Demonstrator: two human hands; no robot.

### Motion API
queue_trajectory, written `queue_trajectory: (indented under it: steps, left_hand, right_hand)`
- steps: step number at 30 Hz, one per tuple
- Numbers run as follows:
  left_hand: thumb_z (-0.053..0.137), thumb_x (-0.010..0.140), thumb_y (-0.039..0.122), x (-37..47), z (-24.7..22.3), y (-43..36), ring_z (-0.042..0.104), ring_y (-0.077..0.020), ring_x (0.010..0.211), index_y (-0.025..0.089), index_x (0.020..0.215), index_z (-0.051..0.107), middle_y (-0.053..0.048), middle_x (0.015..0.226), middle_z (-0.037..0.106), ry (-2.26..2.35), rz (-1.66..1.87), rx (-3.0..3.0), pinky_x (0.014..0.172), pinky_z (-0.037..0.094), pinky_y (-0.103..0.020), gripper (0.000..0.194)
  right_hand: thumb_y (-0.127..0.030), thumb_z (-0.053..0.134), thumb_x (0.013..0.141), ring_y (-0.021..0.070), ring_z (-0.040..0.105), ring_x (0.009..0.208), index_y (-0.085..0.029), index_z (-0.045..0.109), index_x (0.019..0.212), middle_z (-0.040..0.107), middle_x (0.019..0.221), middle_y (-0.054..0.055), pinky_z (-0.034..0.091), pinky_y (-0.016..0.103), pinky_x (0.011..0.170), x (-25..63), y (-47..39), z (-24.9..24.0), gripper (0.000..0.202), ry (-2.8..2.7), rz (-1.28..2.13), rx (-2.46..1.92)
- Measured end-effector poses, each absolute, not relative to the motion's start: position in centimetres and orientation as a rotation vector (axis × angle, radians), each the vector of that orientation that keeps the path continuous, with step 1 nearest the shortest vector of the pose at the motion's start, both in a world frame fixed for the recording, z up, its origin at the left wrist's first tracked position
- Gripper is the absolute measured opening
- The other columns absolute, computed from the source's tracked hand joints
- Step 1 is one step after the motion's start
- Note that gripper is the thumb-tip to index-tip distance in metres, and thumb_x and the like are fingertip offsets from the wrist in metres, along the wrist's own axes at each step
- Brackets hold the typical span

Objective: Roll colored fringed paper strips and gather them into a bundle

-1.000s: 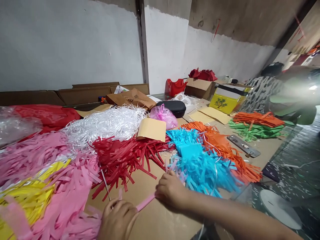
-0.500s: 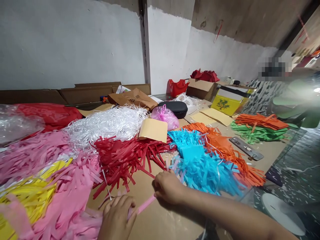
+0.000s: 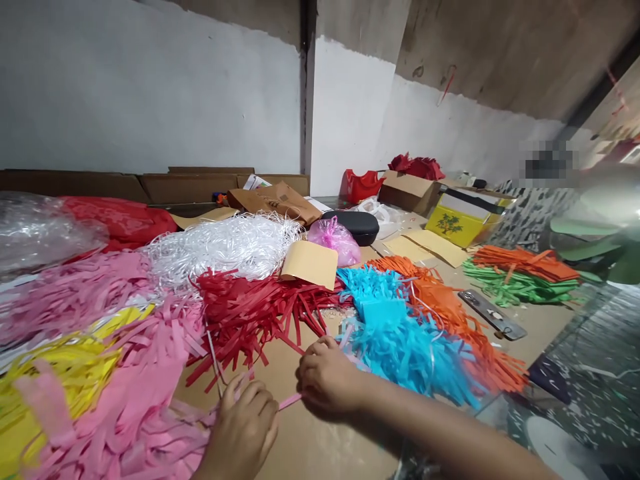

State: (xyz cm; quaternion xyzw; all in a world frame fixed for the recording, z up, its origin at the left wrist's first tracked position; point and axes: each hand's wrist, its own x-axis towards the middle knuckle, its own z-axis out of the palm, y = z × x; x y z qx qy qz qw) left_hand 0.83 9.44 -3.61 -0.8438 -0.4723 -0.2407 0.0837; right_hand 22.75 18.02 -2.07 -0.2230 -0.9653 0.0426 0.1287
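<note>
Between my two hands a narrow pink strip is stretched just above the cardboard. My left hand has its fingers curled on one end, and my right hand pinches the other. A thin white string runs up from beside my left hand. Left of that hand lies a heap of pink strips, with yellow strips beside it. Dark red strips spread out beyond both hands. To the right of my right hand are blue fringed strips. The fingertips are partly hidden.
Behind are a pile of white string, a tan card, a pink plastic bag and a black case. Orange strips, a phone and a yellow box lie rightward. A person sits at far right.
My hands have drawn closer together, and less of the pink strip shows between them; it looks narrower now. The whole view has shifted slightly.
</note>
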Motion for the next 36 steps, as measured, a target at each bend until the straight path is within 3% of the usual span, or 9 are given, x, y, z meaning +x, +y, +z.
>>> queue_trajectory:
  steps: [3, 8, 12, 17, 21, 25, 27, 32, 36]
  left_hand:
    - [0.048, 0.089, 0.008, 0.8, -3.6, 9.5, 0.065, -0.0197, 0.084, 0.024, 0.08, 0.065, 0.004, 0.076, 0.07, -1.402, -0.671, -2.477, 0.104, 0.029, -0.047, 0.026]
    - [0.053, 0.09, 0.012, -0.4, -4.1, 9.4, 0.066, -0.0185, 0.086, 0.027, 0.086, 0.066, 0.007, 0.079, 0.071, -1.32, -0.532, -2.533, 0.102, 0.028, -0.045, 0.02]
    - [0.06, 0.09, 0.018, -1.7, -5.3, 9.1, 0.066, -0.0182, 0.088, 0.031, 0.092, 0.068, 0.009, 0.085, 0.073, -1.467, -0.634, -2.585, 0.096, 0.031, -0.042, 0.016]
    - [0.054, 0.096, 0.036, -1.8, -6.0, 9.0, 0.064, -0.0241, 0.094, 0.029, 0.086, 0.072, 0.0, 0.092, 0.071, -2.056, -0.56, -2.585, 0.081, 0.042, -0.039, 0.021]
    - [0.053, 0.09, 0.021, -0.9, -5.4, 9.2, 0.064, -0.0247, 0.098, 0.025, 0.082, 0.069, -0.001, 0.094, 0.071, -2.13, -0.488, -2.448, 0.084, 0.041, -0.041, 0.018]
    - [0.059, 0.083, 0.009, 0.2, -5.1, 8.8, 0.064, -0.0204, 0.095, 0.035, 0.102, 0.07, 0.007, 0.094, 0.074, -1.63, -0.587, -2.499, 0.091, 0.035, -0.042, 0.034]
    - [0.056, 0.08, 0.003, 0.9, -5.1, 8.6, 0.064, -0.021, 0.09, 0.032, 0.099, 0.071, 0.007, 0.086, 0.073, -1.432, -0.624, -2.467, 0.098, 0.032, -0.046, 0.037]
    - [0.052, 0.086, 0.008, 2.3, -4.6, 9.0, 0.064, -0.0209, 0.075, 0.024, 0.08, 0.066, 0.004, 0.078, 0.07, -1.399, -0.725, -2.432, 0.099, 0.03, -0.05, 0.022]
    - [0.046, 0.09, 0.007, 2.3, -3.5, 9.4, 0.062, -0.0182, 0.065, 0.024, 0.077, 0.062, 0.006, 0.069, 0.066, -1.36, -0.751, -2.357, 0.093, 0.033, -0.045, 0.026]
  right_hand:
    - [-0.037, 0.064, 0.097, 0.0243, 0.054, 0.095, -0.02, 0.069, 0.099, 0.072, 0.094, 0.004, 0.03, 0.045, 0.092, 21.9, 16.7, -2.6, 0.018, -2.754, -0.049, -0.604]
    - [-0.023, 0.053, 0.105, 0.0205, 0.052, 0.082, -0.018, 0.068, 0.09, 0.07, 0.085, 0.002, 0.029, 0.041, 0.079, 21.7, 16.1, -4.2, 0.022, -2.752, -0.203, -0.543]
    - [-0.032, 0.054, 0.106, 0.0189, 0.054, 0.081, -0.018, 0.07, 0.094, 0.072, 0.089, 0.004, 0.029, 0.04, 0.076, 22.7, 17.2, -3.7, 0.024, -2.8, -0.045, -0.739]
    - [-0.035, 0.07, 0.091, 0.0203, 0.058, 0.09, -0.024, 0.074, 0.094, 0.075, 0.096, 0.001, 0.03, 0.037, 0.073, 22.0, 17.9, -2.1, 0.012, -2.857, 0.265, -0.985]
    - [-0.029, 0.072, 0.086, 0.0222, 0.056, 0.086, -0.021, 0.072, 0.084, 0.074, 0.085, 0.002, 0.03, 0.04, 0.075, 21.1, 17.9, -1.9, 0.008, -2.854, 0.197, -1.001]
    - [-0.024, 0.062, 0.097, 0.0213, 0.053, 0.086, -0.02, 0.071, 0.088, 0.073, 0.083, 0.002, 0.03, 0.043, 0.081, 21.6, 17.3, -2.0, 0.013, -2.84, -0.06, -0.588]
    - [-0.023, 0.061, 0.099, 0.0223, 0.052, 0.088, -0.017, 0.072, 0.085, 0.072, 0.085, 0.004, 0.03, 0.044, 0.085, 21.8, 16.9, -2.0, 0.018, -2.827, -0.187, -0.421]
    - [-0.022, 0.065, 0.095, 0.0234, 0.051, 0.083, -0.013, 0.071, 0.078, 0.069, 0.079, 0.005, 0.032, 0.045, 0.087, 20.9, 16.9, -2.5, 0.02, -2.848, -0.316, -0.261]
    - [-0.02, 0.064, 0.093, 0.0205, 0.052, 0.074, -0.014, 0.069, 0.077, 0.069, 0.074, 0.004, 0.034, 0.044, 0.082, 20.3, 16.8, -2.7, 0.017, -2.792, -0.181, -0.535]
